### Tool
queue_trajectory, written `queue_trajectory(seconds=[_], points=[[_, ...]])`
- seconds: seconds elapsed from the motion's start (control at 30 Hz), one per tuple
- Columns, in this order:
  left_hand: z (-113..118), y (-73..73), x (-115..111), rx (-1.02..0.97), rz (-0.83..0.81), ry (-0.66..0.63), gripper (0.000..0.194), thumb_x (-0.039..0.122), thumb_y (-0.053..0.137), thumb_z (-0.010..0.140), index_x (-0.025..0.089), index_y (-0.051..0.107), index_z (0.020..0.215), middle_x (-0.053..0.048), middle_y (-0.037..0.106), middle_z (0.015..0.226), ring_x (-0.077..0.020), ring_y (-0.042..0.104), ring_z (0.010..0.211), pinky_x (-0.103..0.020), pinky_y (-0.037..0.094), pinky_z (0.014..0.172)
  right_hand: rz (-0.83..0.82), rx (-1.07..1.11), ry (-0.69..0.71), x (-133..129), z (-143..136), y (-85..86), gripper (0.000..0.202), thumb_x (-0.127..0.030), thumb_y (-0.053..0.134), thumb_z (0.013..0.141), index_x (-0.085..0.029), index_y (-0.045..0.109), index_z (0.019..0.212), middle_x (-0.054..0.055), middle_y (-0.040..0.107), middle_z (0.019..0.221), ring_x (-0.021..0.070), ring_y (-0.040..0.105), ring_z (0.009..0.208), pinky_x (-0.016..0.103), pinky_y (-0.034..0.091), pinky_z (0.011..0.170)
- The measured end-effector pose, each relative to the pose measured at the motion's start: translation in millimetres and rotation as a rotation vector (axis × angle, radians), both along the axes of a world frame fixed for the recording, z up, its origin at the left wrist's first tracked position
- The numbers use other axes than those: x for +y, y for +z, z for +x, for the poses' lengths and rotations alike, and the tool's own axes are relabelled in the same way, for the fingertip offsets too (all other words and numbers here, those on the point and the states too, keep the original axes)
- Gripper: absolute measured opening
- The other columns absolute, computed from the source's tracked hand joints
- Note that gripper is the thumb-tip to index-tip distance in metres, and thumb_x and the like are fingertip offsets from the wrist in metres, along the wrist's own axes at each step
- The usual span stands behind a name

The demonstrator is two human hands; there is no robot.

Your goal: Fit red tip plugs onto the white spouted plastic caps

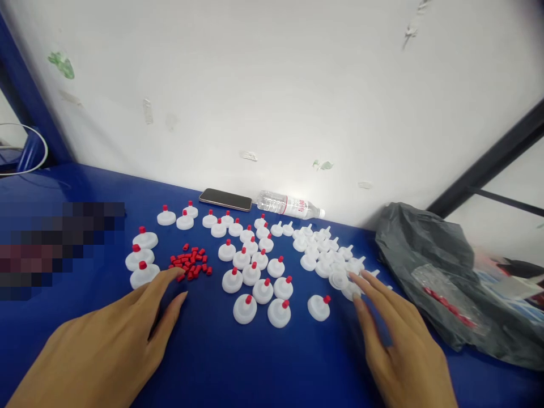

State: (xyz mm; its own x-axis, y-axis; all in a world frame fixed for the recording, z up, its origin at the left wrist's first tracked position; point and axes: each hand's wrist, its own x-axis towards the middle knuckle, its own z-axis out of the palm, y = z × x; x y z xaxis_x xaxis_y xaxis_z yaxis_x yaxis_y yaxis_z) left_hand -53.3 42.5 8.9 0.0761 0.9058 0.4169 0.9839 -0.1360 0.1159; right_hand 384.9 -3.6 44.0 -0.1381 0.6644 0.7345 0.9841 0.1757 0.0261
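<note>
My left hand [106,345] lies flat at seven o'clock on the blue counter [221,362], fingers spread and holding nothing, the tips just touching the pile of loose red plugs [191,262] at ten o'clock. My right hand [399,340], at five o'clock, is open and empty too, its fingertips among the bare white caps [325,255] at two o'clock. I judge the work well past half: the plugged caps [250,272] across the middle outnumber the bare ones, and plugs remain. At twelve o'clock lie a phone [225,199] and a water bottle [289,205]; its red label is too small to read. A grey bag [429,249] slumps at three o'clock.
</note>
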Motion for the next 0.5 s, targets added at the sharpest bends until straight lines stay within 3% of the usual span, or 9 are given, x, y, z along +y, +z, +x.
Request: queue_trajectory(seconds=[0.13, 0.3, 0.43, 0.5], points=[[7.7, 5.7, -0.5, 0.075, 0.147, -0.045, 0.057, 0.047, 0.035, 0.134, 0.026, 0.087, 0.143, -0.001, 0.091, 0.084, -0.0347, 0.084, 0.06, -0.047, 0.044, 0.059, 0.015, 0.002, 0.006, 8.6, 2.0, -10.8, 0.043, -0.044, 0.048, 0.141, -0.03, 0.078, 0.17, 0.017, 0.089, 0.17, 0.0428, 0.094, 0.147, 0.064, 0.08, 0.114], [11.3, 12.9, 1.8, 0.091, 0.176, -0.056, 0.054, 0.045, 0.037, 0.135, 0.027, 0.088, 0.138, 0.0, 0.098, 0.093, -0.0343, 0.085, 0.056, -0.048, 0.048, 0.055, -0.042, 0.029, 0.006, 4.8, 3.0, -17.1, 0.04, -0.047, 0.053, 0.139, -0.036, 0.078, 0.169, 0.008, 0.093, 0.162, 0.0374, 0.096, 0.14, 0.055, 0.081, 0.109], [8.3, 9.8, 2.7, 0.101, 0.195, -0.071, 0.052, 0.045, 0.039, 0.135, 0.027, 0.088, 0.139, -0.001, 0.097, 0.09, -0.0348, 0.084, 0.055, -0.048, 0.048, 0.053, -0.006, 0.113, -0.119, 0.7, 1.7, -18.8, 0.049, -0.058, 0.048, 0.139, -0.033, 0.084, 0.162, 0.012, 0.092, 0.162, 0.0442, 0.095, 0.139, 0.062, 0.079, 0.105], [5.2, 6.1, 2.4, 0.104, 0.189, -0.073, 0.052, 0.046, 0.039, 0.135, 0.028, 0.087, 0.143, -0.001, 0.098, 0.095, -0.0339, 0.084, 0.056, -0.048, 0.049, 0.054, -0.003, 0.14, -0.119, -1.5, 0.5, -17.0, 0.047, -0.058, 0.052, 0.138, -0.033, 0.087, 0.155, 0.01, 0.096, 0.154, 0.0416, 0.098, 0.132, 0.058, 0.08, 0.102]])
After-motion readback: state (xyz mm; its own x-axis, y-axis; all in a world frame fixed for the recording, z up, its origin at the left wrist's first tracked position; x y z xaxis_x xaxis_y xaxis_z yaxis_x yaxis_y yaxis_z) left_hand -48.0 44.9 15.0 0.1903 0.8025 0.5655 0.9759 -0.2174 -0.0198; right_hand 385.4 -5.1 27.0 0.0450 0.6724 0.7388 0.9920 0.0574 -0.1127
